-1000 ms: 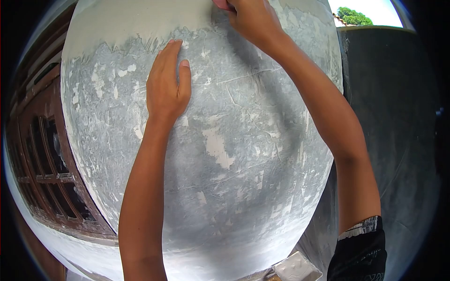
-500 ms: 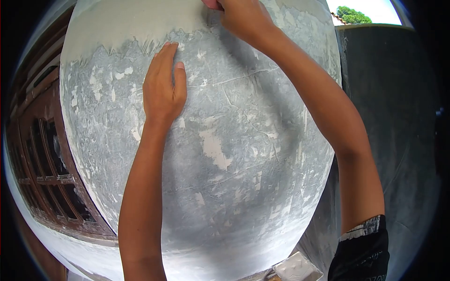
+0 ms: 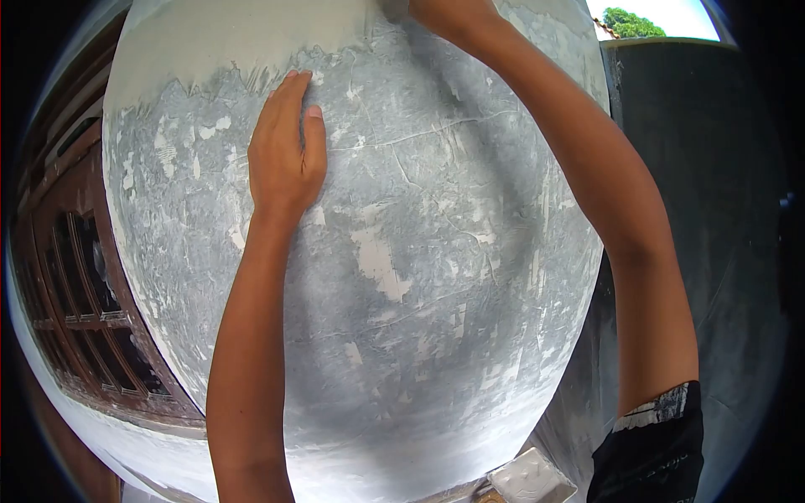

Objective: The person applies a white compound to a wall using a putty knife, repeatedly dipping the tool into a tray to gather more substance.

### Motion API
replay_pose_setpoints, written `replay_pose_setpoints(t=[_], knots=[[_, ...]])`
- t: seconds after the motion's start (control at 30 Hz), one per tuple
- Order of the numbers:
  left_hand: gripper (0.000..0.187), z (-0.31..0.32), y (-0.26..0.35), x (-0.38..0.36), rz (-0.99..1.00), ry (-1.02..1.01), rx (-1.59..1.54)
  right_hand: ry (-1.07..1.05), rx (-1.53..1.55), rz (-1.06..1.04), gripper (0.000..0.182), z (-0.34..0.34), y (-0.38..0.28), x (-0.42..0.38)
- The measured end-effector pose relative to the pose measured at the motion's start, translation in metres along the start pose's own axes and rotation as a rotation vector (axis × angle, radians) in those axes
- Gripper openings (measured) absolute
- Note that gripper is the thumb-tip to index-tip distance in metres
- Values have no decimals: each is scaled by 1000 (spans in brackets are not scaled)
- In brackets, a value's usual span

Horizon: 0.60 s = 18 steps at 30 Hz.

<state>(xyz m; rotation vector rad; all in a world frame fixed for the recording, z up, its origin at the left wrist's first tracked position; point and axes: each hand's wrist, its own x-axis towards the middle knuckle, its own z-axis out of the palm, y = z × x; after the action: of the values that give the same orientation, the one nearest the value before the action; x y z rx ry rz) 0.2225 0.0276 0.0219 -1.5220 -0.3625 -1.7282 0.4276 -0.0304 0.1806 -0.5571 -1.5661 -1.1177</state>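
Note:
My left hand (image 3: 287, 147) lies against the grey, patchy wall (image 3: 394, 210), fingers together and pointing up, thumb apart; it holds nothing. Its fingertips are just below the ragged lower edge of a smooth cream coat of putty (image 3: 243, 33) on the upper wall. At the top edge of the view is my right hand (image 3: 457, 18), raised high by that coat. Its fingers are cut off by the frame, so whatever it may grip is hidden. A dark smear of shadow lies on the wall beneath it.
A brown wooden window frame (image 3: 92, 323) with dark panes stands at the left. To the right is a dark panel (image 3: 696, 168), with a tree (image 3: 631, 23) beyond it. Low down rests a light tray (image 3: 530, 482) holding pale paste.
My right hand has moved up and slightly right, its fingers leaving the view. My left hand stays on the wall, appearing slightly higher and further left.

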Motion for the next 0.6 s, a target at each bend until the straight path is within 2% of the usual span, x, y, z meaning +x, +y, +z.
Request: replay_pose_setpoints(t=[0.03, 0.07, 0.1, 0.13, 0.2, 0.23, 0.27, 0.33, 0.4, 0.43, 0.47, 0.5, 0.53, 0.57, 0.6], knots=[[37, 0, 0, 1, 7, 26, -6, 2, 0, -4, 34, 5, 13, 3], [37, 0, 0, 1, 7, 26, -7, -42, -108, -81, 16, 12, 27, -3], [39, 0, -1, 0, -6, 2, -1, -86, -216, -158, 12, 17, 36, -10], [40, -1, -2, -1, -20, -25, 4, -165, -339, -200, 12, 15, 32, -28], [40, -2, -1, 0, -17, -29, -3, -145, -209, -179, 17, 2, -4, -88], [40, -3, 0, 0, -18, -28, -6, -267, -308, -98, 20, 3, -12, -110], [40, -3, 0, 0, -18, -23, -6, -240, -233, -121, 19, -2, -21, -118], [37, -1, 0, 2, 16, 25, -4, -139, -133, -147, 15, -9, -22, -102], [37, 0, 1, 2, 11, 22, -5, -17, -1, -173, 11, -14, -7, -52], [37, -1, 1, 1, 3, 23, -5, -68, -47, -41, 13, -7, 4, -30], [37, 0, 1, 1, 1, 25, -4, 28, -60, 35, 34, -4, 11, -8], [37, 0, 0, 0, 4, 23, -3, 28, -61, 35, 34, 2, 25, -6], [37, 0, -1, 1, 10, 21, -1, -25, -117, -37, 16, 8, 34, -11], [37, 0, -1, 2, 13, 20, -1, -78, -173, -107, 13, 14, 44, -15], [37, 0, 0, 2, 7, 20, -8, -141, -125, -72, 17, 2, 18, -36]])
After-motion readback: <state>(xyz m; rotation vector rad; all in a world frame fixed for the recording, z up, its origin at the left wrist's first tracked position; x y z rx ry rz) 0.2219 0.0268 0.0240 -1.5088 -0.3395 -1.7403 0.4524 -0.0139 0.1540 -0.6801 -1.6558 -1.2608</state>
